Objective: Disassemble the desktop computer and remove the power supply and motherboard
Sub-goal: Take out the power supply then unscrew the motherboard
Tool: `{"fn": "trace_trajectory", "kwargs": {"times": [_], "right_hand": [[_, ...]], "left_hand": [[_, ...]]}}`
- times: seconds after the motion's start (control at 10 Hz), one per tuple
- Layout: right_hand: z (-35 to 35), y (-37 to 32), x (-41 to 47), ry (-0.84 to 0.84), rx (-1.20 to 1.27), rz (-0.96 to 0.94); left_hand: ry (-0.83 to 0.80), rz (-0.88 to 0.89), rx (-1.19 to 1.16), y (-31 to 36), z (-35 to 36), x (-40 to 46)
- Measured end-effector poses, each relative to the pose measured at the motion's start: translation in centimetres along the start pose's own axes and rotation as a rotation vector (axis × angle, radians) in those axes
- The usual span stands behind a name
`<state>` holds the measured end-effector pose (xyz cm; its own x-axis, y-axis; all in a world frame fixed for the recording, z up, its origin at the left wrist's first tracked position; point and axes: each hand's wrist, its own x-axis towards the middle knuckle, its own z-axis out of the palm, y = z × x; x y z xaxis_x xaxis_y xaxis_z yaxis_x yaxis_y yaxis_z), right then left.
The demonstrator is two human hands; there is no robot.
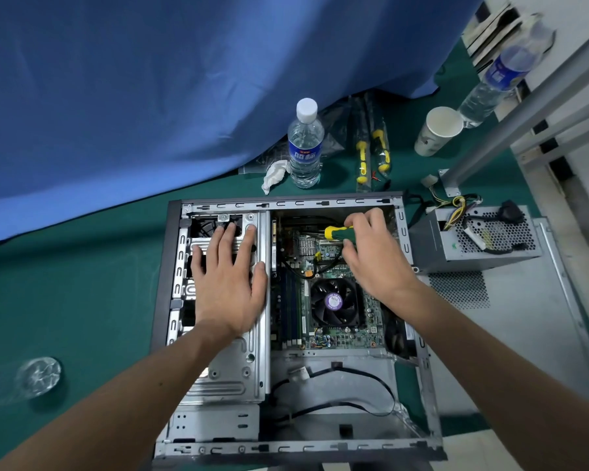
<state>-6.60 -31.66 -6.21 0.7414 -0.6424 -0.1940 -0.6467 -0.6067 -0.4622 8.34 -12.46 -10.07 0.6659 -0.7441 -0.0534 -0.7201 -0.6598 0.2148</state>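
With the left hand flat on the case, the right hand gripped the screwdriver, needing it square on the motherboard screw.

Counter: a green mat covers the counter I work at.
Backdrop: a blue cloth hangs behind my counter.
Right side: grey metal rails slant past me.

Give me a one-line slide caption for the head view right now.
Left hand braces the drive cage while right hand works a screwdriver at the motherboard; power supply already out.
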Motion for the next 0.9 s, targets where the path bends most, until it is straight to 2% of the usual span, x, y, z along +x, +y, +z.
{"fn": "trace_trajectory", "kwargs": {"times": [0.6,0.8,0.9], "right_hand": [[0.16,0.23,0.35,-0.016,0.028,0.015],[0.02,0.63,0.62,-0.028,0.212,0.197],[-0.2,0.42,0.56,-0.013,0.182,0.168]], "left_hand": [[0.001,-0.004,0.003,-0.09,0.22,0.04],[-0.001,-0.006,0.01,-0.13,0.24,0.08],[0.003,-0.001,0.005,-0.1,0.2,0.05]]}}
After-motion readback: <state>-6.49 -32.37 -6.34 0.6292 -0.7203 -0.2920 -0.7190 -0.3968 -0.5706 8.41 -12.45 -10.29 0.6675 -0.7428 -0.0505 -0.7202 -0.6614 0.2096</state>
